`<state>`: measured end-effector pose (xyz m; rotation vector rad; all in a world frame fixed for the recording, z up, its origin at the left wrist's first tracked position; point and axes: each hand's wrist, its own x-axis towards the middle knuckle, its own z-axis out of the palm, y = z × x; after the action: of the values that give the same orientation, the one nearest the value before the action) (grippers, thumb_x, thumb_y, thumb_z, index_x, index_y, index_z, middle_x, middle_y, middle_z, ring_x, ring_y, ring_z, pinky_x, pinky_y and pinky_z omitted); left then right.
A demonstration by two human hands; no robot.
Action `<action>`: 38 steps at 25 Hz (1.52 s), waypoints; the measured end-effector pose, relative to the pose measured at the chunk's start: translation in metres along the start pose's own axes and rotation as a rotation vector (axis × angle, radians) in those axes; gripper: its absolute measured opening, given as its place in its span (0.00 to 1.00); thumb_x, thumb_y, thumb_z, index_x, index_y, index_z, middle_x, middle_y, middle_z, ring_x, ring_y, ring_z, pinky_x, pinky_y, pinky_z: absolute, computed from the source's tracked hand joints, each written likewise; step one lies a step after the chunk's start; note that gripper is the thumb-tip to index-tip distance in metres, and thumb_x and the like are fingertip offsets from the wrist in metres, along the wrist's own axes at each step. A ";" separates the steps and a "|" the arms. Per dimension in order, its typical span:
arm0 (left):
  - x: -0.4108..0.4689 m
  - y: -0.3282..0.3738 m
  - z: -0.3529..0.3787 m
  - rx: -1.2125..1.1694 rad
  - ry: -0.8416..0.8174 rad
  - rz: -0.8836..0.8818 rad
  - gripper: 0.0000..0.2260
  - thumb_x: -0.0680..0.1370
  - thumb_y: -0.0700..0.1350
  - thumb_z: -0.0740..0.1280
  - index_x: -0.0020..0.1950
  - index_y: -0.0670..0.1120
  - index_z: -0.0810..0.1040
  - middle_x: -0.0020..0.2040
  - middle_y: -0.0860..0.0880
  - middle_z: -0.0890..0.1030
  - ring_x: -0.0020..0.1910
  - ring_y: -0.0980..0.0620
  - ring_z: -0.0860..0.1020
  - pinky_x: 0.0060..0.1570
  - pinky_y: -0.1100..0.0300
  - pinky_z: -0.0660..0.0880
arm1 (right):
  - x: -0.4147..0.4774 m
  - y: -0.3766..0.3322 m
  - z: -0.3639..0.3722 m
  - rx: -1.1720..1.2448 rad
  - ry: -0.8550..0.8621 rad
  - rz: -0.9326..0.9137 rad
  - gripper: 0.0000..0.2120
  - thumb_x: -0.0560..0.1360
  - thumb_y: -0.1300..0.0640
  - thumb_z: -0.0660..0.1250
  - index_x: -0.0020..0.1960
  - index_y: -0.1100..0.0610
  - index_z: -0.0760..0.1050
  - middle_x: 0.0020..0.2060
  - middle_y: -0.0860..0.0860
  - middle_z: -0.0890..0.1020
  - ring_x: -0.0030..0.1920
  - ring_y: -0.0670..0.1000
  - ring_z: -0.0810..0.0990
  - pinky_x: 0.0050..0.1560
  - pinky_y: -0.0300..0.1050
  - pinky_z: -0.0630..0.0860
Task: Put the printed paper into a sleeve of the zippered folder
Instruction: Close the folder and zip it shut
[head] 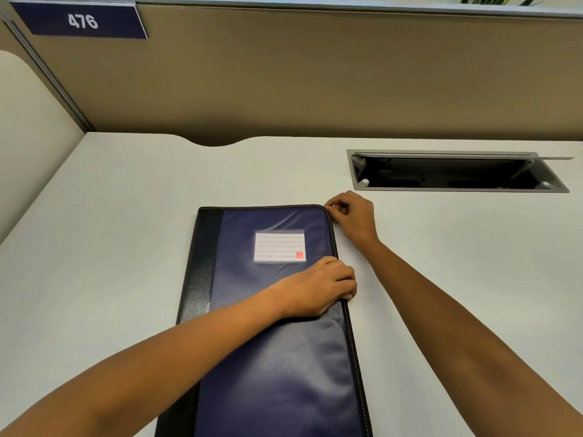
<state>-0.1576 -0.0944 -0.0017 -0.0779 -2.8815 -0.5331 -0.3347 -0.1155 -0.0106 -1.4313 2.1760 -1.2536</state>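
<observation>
A dark blue zippered folder [271, 357] with a black spine lies closed on the desk, a lined label card [279, 246] on its cover. My left hand [318, 287] lies across the cover and its fingers curl over the folder's right edge, gripping it. My right hand [351, 217] is at the folder's far right corner, fingertips pinching at the zipper there. The zipper pull itself is hidden by the fingers. No printed paper is in view.
The pale desk [110, 231] runs left and right of the folder. An open cable tray [454, 171] is cut into the desk at the back right. A brown partition [315, 77] with a sign reading 476 [82, 21] stands behind.
</observation>
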 end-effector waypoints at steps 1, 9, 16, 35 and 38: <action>0.000 -0.002 -0.002 -0.044 0.002 0.005 0.07 0.79 0.39 0.61 0.48 0.41 0.78 0.48 0.44 0.78 0.48 0.46 0.73 0.59 0.59 0.65 | 0.002 0.001 0.000 0.016 -0.010 -0.011 0.02 0.71 0.64 0.71 0.44 0.61 0.81 0.39 0.56 0.82 0.37 0.50 0.76 0.39 0.34 0.72; 0.043 -0.077 -0.064 -0.360 0.780 -0.881 0.08 0.79 0.39 0.62 0.50 0.43 0.82 0.50 0.46 0.83 0.50 0.49 0.78 0.52 0.59 0.72 | 0.010 -0.004 -0.001 0.241 -0.117 0.075 0.04 0.74 0.62 0.69 0.48 0.59 0.81 0.42 0.50 0.84 0.41 0.43 0.80 0.45 0.36 0.76; 0.071 -0.114 -0.082 -0.401 0.028 -0.891 0.11 0.75 0.39 0.70 0.57 0.44 0.82 0.55 0.43 0.83 0.53 0.50 0.78 0.52 0.62 0.71 | 0.022 -0.011 -0.015 0.311 -0.219 0.263 0.12 0.70 0.58 0.75 0.50 0.61 0.78 0.40 0.60 0.85 0.33 0.50 0.81 0.41 0.41 0.78; 0.078 -0.120 -0.091 -0.143 0.039 -1.430 0.10 0.68 0.42 0.71 0.47 0.43 0.77 0.46 0.49 0.81 0.54 0.47 0.76 0.61 0.51 0.61 | 0.001 -0.026 -0.001 0.115 -0.124 0.405 0.09 0.71 0.54 0.74 0.47 0.58 0.82 0.38 0.50 0.82 0.36 0.42 0.76 0.34 0.30 0.68; 0.059 -0.129 -0.095 -0.187 0.034 -1.519 0.11 0.68 0.44 0.72 0.47 0.45 0.77 0.47 0.48 0.82 0.50 0.47 0.75 0.59 0.49 0.58 | -0.001 -0.026 0.001 0.116 -0.098 0.400 0.08 0.71 0.55 0.74 0.47 0.58 0.82 0.38 0.50 0.82 0.36 0.43 0.77 0.34 0.29 0.68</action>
<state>-0.2080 -0.2478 0.0524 2.0805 -2.2705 -0.9185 -0.3176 -0.1193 0.0084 -0.9299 2.1436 -1.1161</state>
